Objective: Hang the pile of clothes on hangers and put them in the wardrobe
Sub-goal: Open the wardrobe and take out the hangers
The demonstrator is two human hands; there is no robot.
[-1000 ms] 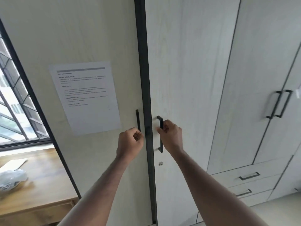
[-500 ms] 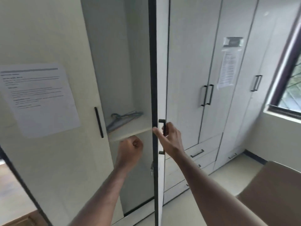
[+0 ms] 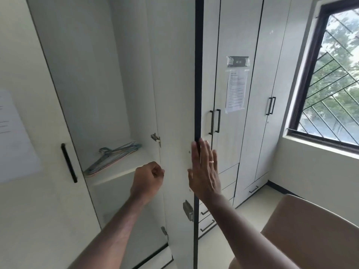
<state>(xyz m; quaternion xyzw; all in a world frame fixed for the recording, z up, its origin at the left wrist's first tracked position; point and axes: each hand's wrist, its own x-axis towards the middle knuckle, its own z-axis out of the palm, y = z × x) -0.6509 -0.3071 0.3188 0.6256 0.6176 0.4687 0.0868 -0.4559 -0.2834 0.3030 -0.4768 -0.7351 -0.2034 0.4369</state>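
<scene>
Wire hangers (image 3: 111, 160) on wardrobe shelf (image 3: 124, 171) just left of clenched left grip (image 3: 149, 176); right grip (image 3: 204, 171) flat, fingers straight

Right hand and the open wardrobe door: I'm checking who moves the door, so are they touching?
Touching. The head view shows the right hand flat, fingers straight, against the edge of the open wardrobe door.

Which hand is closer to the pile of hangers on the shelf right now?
Left. The left hand, a closed fist, hangs just right of the hangers at the shelf's front edge. The right hand lies flat against the open door's edge, farther right.
</scene>
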